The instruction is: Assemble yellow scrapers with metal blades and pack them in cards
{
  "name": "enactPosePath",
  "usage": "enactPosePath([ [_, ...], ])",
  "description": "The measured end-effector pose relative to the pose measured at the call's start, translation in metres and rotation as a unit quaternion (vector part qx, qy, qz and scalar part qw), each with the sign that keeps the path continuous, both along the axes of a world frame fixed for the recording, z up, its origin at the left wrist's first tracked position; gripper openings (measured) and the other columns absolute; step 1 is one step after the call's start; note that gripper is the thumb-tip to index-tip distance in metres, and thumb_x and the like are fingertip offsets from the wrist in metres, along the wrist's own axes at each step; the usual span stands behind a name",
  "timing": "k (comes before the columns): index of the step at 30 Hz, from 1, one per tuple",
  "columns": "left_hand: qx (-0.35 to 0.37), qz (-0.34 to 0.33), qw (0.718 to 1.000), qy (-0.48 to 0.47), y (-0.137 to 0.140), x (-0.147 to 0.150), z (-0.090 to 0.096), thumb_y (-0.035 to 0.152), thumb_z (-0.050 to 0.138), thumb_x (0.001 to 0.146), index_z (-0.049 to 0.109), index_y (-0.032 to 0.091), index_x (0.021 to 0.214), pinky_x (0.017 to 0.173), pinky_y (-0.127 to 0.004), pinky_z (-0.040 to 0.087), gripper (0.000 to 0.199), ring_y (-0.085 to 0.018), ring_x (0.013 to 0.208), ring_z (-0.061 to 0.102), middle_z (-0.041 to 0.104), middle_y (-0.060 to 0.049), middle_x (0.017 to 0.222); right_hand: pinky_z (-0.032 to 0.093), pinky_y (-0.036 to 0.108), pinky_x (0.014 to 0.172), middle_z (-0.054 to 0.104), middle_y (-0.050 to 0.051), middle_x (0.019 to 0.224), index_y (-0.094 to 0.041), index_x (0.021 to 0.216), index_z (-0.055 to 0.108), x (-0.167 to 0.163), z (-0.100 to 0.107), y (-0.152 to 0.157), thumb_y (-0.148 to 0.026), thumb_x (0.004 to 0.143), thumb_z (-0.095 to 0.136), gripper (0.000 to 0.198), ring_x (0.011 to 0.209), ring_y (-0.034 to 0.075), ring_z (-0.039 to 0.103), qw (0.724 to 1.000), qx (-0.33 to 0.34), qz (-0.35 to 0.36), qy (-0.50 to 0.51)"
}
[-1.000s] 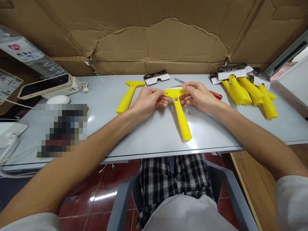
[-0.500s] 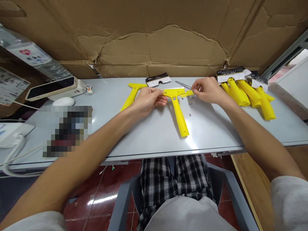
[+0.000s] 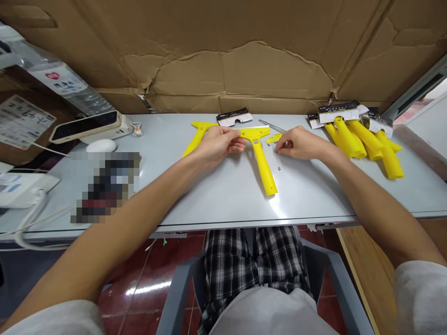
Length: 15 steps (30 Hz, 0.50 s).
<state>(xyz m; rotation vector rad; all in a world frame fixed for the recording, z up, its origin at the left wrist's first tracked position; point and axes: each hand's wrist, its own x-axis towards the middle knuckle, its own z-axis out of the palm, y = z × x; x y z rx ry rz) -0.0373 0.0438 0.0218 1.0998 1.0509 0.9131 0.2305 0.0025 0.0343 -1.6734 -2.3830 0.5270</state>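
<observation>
My left hand (image 3: 217, 145) grips one end of the head of a yellow scraper (image 3: 263, 163), its handle pointing towards me. Beside the scraper head, my right hand (image 3: 303, 142) is low over the table with its fingertips pressed together; whatever they pinch is too small to make out. A small yellow plate (image 3: 273, 138) lies just left of those fingertips, with tiny screws around it. One loose screw (image 3: 279, 168) sits nearer to me. Behind the right hand lies a thin metal tool (image 3: 271, 125), partly hidden. Another yellow scraper (image 3: 195, 138) is partly covered by my left hand.
Several yellow scrapers (image 3: 373, 144) with black-and-white cards are piled at the right. A folded card (image 3: 234, 117) lies at the back. On the left are a phone (image 3: 84, 126), a white mouse (image 3: 101, 145), cables and a plastic bottle (image 3: 66, 83). Cardboard (image 3: 272, 70) walls the table's back.
My right hand has let go of the thin metal tool, which now lies behind it, and has come down to the table by the screws. My left hand keeps its hold on the scraper.
</observation>
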Motion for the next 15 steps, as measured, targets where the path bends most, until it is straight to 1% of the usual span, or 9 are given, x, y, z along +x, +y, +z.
enactPosePath([
  [6,0.006,-0.006,1.000,-0.004,0.002,-0.001,-0.001,0.007,0.061,0.108,0.071,0.007,0.084,0.063,-0.023,0.061,0.025,-0.012,0.056,0.071,0.079,-0.014,0.075,0.048,0.026,0.090,0.080,0.003,0.106,-0.019,0.101,0.086,0.003,-0.011,0.006,-0.021,0.090,0.068,0.021,0.086,0.012,0.064,1.000,0.016,-0.019,-0.015],
  [11,0.009,-0.011,1.000,-0.004,0.003,-0.002,-0.002,0.006,0.060,0.108,0.071,0.008,0.084,0.061,-0.021,0.061,0.027,-0.011,0.056,0.071,0.079,-0.012,0.074,0.045,0.028,0.088,0.077,0.007,0.112,-0.017,0.102,0.080,0.005,-0.016,0.009,-0.022,0.093,0.063,0.020,0.092,0.015,0.061,0.996,0.030,-0.041,-0.070],
  [13,0.012,-0.007,1.000,-0.005,0.002,-0.002,-0.002,0.005,0.059,0.108,0.071,0.008,0.084,0.061,-0.021,0.061,0.027,-0.011,0.057,0.071,0.079,-0.013,0.075,0.045,0.028,0.089,0.075,0.010,0.115,-0.015,0.103,0.077,0.005,-0.017,0.010,-0.021,0.094,0.060,0.020,0.095,0.015,0.061,0.996,0.048,-0.051,-0.054],
  [15,0.014,-0.007,1.000,-0.008,0.001,-0.002,-0.003,0.005,0.059,0.108,0.072,0.008,0.085,0.061,-0.022,0.061,0.026,-0.012,0.058,0.072,0.079,-0.014,0.076,0.045,0.027,0.088,0.075,0.010,0.113,-0.013,0.102,0.075,0.002,-0.016,0.010,-0.021,0.096,0.060,0.019,0.092,0.014,0.060,0.995,0.077,-0.057,0.011],
])
